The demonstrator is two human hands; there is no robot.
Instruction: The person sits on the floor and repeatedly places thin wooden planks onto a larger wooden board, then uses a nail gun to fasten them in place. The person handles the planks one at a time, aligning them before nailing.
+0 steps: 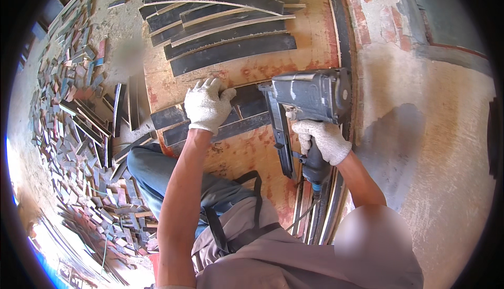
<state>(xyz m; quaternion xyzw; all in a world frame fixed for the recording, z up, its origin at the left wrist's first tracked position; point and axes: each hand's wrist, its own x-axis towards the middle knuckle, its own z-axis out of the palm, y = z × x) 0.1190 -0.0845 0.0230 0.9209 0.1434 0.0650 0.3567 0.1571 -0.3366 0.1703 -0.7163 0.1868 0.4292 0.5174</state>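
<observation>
The right hand [321, 141], in a white glove, gripped the handle of a grey nail gun [307, 103] whose nose stood on dark strips [220, 124] lying on a reddish board [262, 74]. The gloved left hand [207, 105] pressed flat on those strips. Farther off lay stacked dark slats [226, 21].

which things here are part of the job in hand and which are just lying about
In use:
left hand, pressing the dark strips
right hand, on the grip of the nail gun
plywood board beneath

Lying about:
stacked strips
wood offcuts on the floor
brick wall
</observation>
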